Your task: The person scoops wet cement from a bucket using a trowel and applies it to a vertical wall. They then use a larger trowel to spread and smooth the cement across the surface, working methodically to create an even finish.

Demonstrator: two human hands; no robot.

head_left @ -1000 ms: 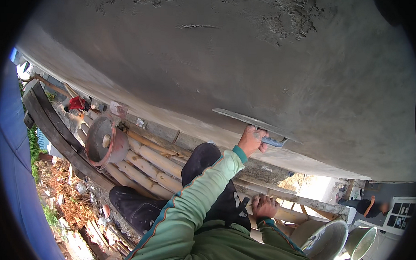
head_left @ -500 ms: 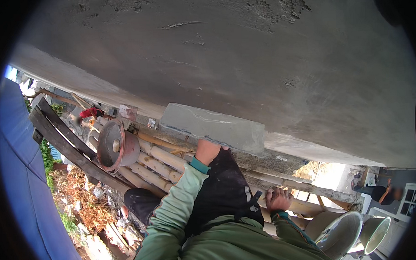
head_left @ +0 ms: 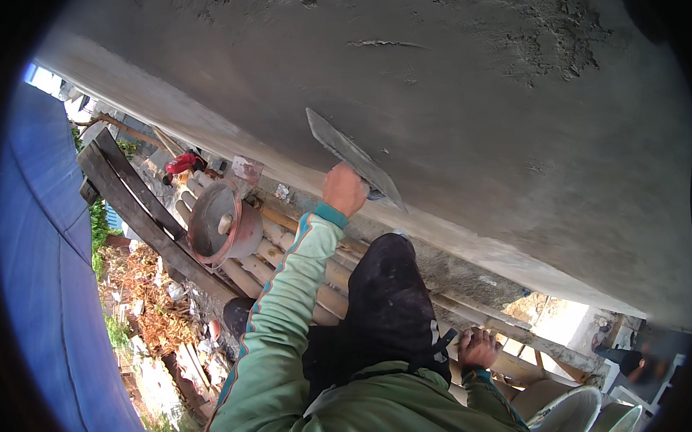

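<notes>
My left hand [head_left: 345, 190] is closed round the handle of a flat rectangular plastering trowel [head_left: 353, 158]. The blade stands tilted, seen nearly edge-on, at the grey plastered wall [head_left: 466, 158]; whether its whole face or just one edge touches cannot be told. The plaster is smooth in places, with rough patches [head_left: 561, 41] higher up and a short ridge near the middle. Down by my dark-trousered knee [head_left: 386, 283], my right hand [head_left: 479, 348] has its fingers curled over a bamboo pole [head_left: 519, 366] of the platform.
A bucket [head_left: 224, 224] with a pale lump inside stands left on the bamboo platform [head_left: 275, 256]. Curved dark planks [head_left: 136, 200] border it. Two more buckets [head_left: 570, 414] are at lower right. Blue sheeting [head_left: 47, 264] hangs far left; debris lies below. Another person [head_left: 633, 362] is far right.
My left hand has raised the trowel along the wall and turned it from broad face to nearly edge-on. My view has shifted and tilted; my right hand stays low beside my knee.
</notes>
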